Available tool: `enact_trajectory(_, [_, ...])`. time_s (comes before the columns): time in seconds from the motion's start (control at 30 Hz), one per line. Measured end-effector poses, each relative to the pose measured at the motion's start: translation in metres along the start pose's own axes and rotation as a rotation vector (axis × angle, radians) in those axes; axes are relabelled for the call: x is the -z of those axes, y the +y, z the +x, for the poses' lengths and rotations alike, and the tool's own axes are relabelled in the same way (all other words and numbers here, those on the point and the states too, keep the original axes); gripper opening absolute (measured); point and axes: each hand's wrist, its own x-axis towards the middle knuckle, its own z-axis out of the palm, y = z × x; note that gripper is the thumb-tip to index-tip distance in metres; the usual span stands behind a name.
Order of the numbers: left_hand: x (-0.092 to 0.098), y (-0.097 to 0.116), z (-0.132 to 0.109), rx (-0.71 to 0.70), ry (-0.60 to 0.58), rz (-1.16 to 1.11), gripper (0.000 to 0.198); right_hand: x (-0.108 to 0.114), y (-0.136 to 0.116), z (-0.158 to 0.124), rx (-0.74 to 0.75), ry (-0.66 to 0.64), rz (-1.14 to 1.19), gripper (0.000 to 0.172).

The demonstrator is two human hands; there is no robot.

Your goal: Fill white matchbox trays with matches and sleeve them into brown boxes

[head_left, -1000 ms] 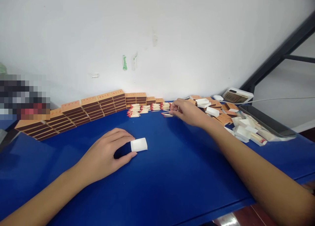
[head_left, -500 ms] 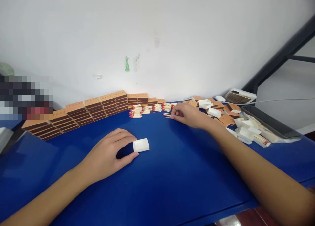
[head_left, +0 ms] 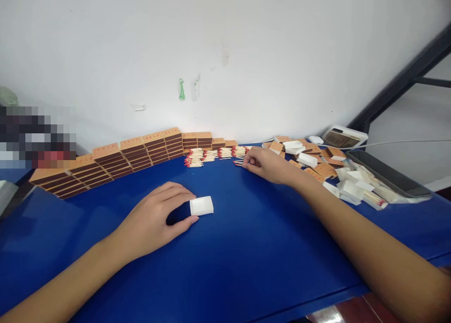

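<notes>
A small white matchbox tray point(head_left: 202, 205) lies on the blue table with its hollow side up. My left hand point(head_left: 160, 215) grips the tray's left end between thumb and fingertips. Farther back, my right hand point(head_left: 264, 165) has its fingers curled and pinched on matches point(head_left: 238, 163) at the right end of a row. Its fingertips partly hide those matches. More red-headed matches point(head_left: 224, 153) lie in several small piles to the left of that hand, along the wall.
Stacked matchboxes point(head_left: 137, 156) line the wall at the left. To the right lie loose orange sleeves and white trays point(head_left: 307, 160), a tray holding matches point(head_left: 375, 200), a dark phone-like slab point(head_left: 391, 175) and a white-edged device point(head_left: 344, 137) with a cable.
My right hand's fingertips have shifted very slightly left over the matches. My left hand and the tray hold the same place.
</notes>
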Motion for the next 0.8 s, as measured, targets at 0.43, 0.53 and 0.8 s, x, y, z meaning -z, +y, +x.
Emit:
enact_trajectory(0.43, [-0.001, -0.001, 0.0, 0.042, 0.032, 0.009, 0.027, 0.002, -0.013, -0.003, -0.003, -0.049, 0.044, 0.015])
enact_trajectory(0.53, [0.0, 0.0, 0.0, 0.027, 0.075, 0.036, 0.027, 0.003, -0.038, -0.009, 0.091, 0.0, 0.12, 0.015])
enact_trajectory(0.8, [0.0, 0.002, 0.003, -0.023, 0.118, 0.101, 0.025, -0.015, -0.125, -0.035, 0.315, 0.005, 0.061, 0.013])
